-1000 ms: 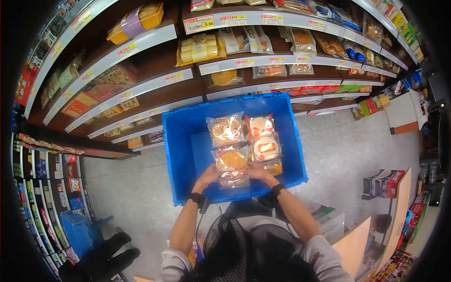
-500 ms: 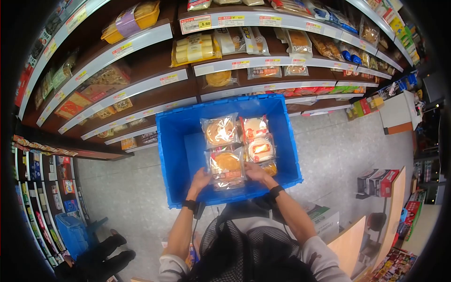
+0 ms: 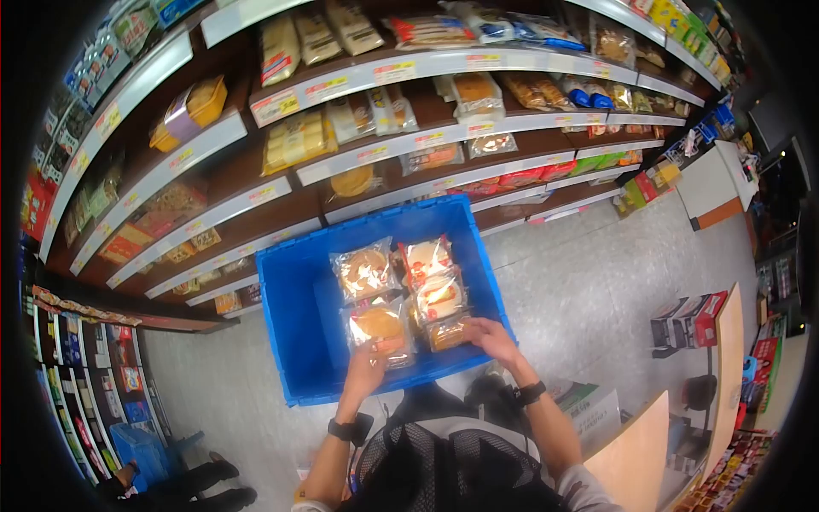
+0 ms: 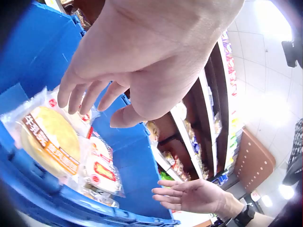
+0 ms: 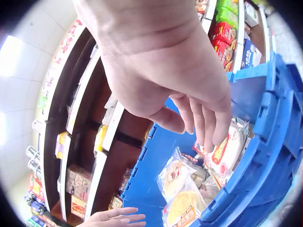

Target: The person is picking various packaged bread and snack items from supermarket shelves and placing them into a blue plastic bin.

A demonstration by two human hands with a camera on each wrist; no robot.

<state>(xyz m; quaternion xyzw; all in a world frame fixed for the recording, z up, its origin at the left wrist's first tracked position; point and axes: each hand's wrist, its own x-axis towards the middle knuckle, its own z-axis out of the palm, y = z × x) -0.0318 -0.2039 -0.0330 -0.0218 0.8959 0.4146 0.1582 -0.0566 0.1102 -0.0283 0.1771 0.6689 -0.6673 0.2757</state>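
A blue plastic crate (image 3: 277,341) holds several clear-wrapped breads. At its near left lies a round flat bread in a clear bag (image 3: 376,325), with brown and orange label print in the left wrist view. My left hand (image 3: 365,373) is over that bag's near edge, fingers loosely bent with nothing in their grasp. Over the crate's near right side is my right hand (image 3: 495,340), relaxed and holding nothing, its fingertips close to a small wrapped bread (image 3: 448,334). Farther back are a swirl-topped bread (image 3: 364,271) and red-and-white bread packs (image 3: 426,259).
Shelves of packaged bread (image 3: 299,143) curve around the crate's far side. A person in dark trousers (image 3: 200,482) is at the lower left beside a blue basket (image 3: 141,448). A wooden counter panel (image 3: 630,456) and a white carton (image 3: 589,410) stand at the right.
Both hands have come off the sides of the near-left bread bag, which stays in the crate. My right hand has moved right. The head view has shifted, showing the crate farther left.
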